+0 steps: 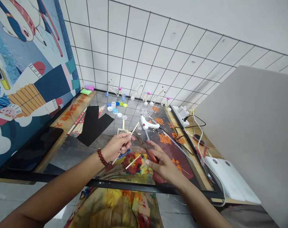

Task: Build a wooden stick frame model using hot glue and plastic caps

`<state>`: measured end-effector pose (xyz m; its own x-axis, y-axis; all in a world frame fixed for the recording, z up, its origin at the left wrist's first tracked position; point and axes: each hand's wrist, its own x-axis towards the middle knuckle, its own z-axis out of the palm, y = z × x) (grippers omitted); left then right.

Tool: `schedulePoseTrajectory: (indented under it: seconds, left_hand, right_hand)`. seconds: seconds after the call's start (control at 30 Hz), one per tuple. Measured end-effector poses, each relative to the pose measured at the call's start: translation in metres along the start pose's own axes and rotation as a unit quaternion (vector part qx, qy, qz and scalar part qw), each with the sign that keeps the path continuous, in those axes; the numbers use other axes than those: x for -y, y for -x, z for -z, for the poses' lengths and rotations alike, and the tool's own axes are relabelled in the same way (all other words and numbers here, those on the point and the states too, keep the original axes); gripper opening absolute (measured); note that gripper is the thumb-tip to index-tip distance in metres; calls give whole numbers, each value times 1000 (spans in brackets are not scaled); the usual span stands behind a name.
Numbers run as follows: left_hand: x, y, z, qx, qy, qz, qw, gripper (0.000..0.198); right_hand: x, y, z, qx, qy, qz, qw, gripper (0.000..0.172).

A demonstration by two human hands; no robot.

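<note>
Two bare hands work over a glass-topped counter point(72, 155). Your left hand point(120, 146) has its grip pinching a thin wooden stick point(134, 127) between thumb and fingertips; the stick slants up over the middle of the counter, and its lower end seems to show below your palm. Your right hand point(164, 163) curves round red-handled pliers point(152, 156), their head pointing far and left toward the stick; how firmly that grip closes, you cannot tell from this view.

Between your hands, at the near side, lies a loose stick point(133, 161), with a blue tool point(123, 154) just left of it. Just beyond your left hand sits a small stick frame point(122, 130); if that hand sweeps far, it could knock the frame askew. A white glue gun point(148, 124) lies beyond the pliers, near both hands. Should it be hot, a careless reach could burn your fingers, and a tug on its black cable point(167, 133) could drag it.

The stick looks slender, so squeezing it off-centre with the pliers might splinter it, and a fingertip straying between their jaws could get nipped.
</note>
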<state>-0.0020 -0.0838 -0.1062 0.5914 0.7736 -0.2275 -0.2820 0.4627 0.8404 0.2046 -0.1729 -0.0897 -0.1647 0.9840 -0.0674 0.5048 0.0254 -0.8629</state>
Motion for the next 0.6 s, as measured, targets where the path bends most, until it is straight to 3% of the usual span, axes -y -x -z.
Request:
schedulePoseTrajectory:
  seconds: [0.6]
  left_hand:
    - [5, 0, 1, -16, -54, -32, 998, 29]
  right_hand:
    - [3, 3, -2, 1, 22, 16, 1000, 26]
